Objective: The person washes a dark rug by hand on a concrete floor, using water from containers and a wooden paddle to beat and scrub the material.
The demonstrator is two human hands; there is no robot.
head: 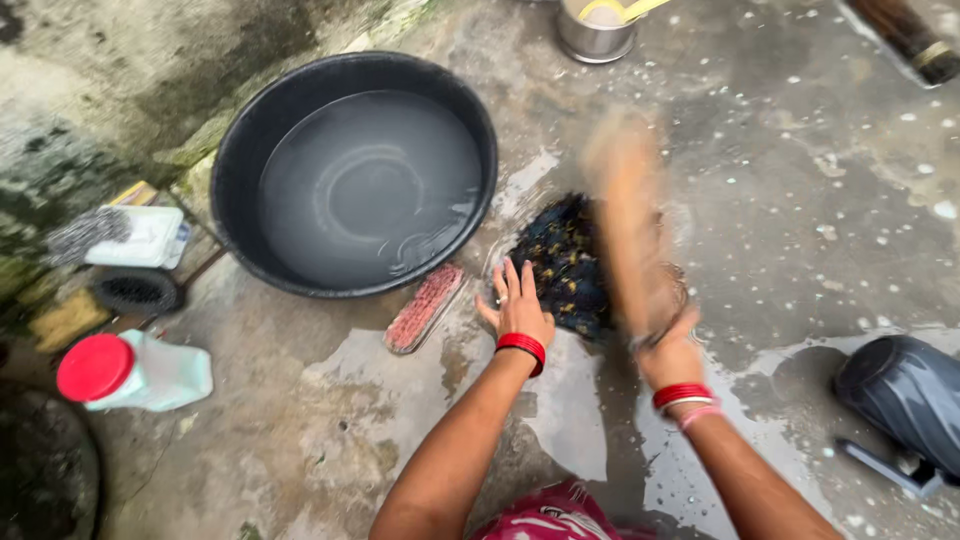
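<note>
Dark patterned cloth (pixel 562 262) lies wet on the concrete floor (pixel 800 220) beside the black basin (pixel 240 150); I'd keep my left hand (pixel 518 308) flat pinning it while my right hand (pixel 668 350), fist around the blurred wooden bat (pixel 625 215), strikes clear of fingers.

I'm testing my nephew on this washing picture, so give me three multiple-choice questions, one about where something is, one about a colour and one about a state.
1. Where does the scrub brush lie?
A. Inside the basin
B. On the wet floor between the black basin and the left hand
C. On the bottle

2. What colour is the cap of the plastic bottle?
A. Red
B. Blue
C. Yellow

3. What is the basin's state?
A. Upside down
B. Dry
C. Holding water

Answers: 1 B, the brush lies on the floor beside the basin's rim. 2 A, the cap is bright red. 3 C, ripples show on the water.
</note>
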